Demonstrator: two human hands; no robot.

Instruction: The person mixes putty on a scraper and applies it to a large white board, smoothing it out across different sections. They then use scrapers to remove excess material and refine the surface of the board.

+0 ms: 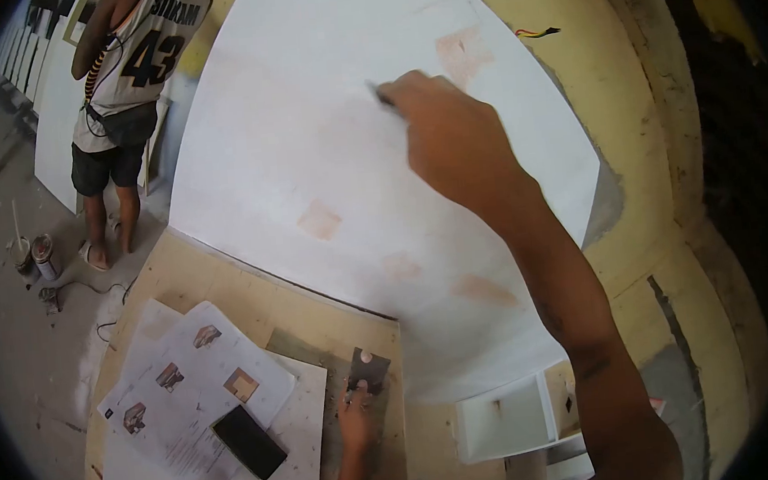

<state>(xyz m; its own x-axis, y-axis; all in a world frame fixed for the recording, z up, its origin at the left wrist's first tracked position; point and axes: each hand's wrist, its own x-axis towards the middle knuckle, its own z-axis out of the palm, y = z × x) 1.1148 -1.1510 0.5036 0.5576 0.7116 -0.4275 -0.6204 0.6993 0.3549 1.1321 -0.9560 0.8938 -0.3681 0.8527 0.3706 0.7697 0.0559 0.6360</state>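
Note:
A large white panel [259,141] stands in front of me, with several pinkish-brown patches [320,220] on its face. My right hand [457,135] is raised against the upper part of the panel, fingers closed and a little blurred. From its fingertips sticks a small dark piece [383,96]; its kind is too smeared to make out. Low down, my left hand [355,420] grips a dark, flat, square piece [370,373] with the thumb on top. A pale spot shows near that piece's upper edge.
Printed sheets [179,391] and a black rectangular object [250,442] lie on a white board [308,426] to the left. A person [129,98] stands at upper left, near cans [43,256] on the floor. Coloured wires [537,33] poke out beside the panel. A white open compartment [507,424] sits below.

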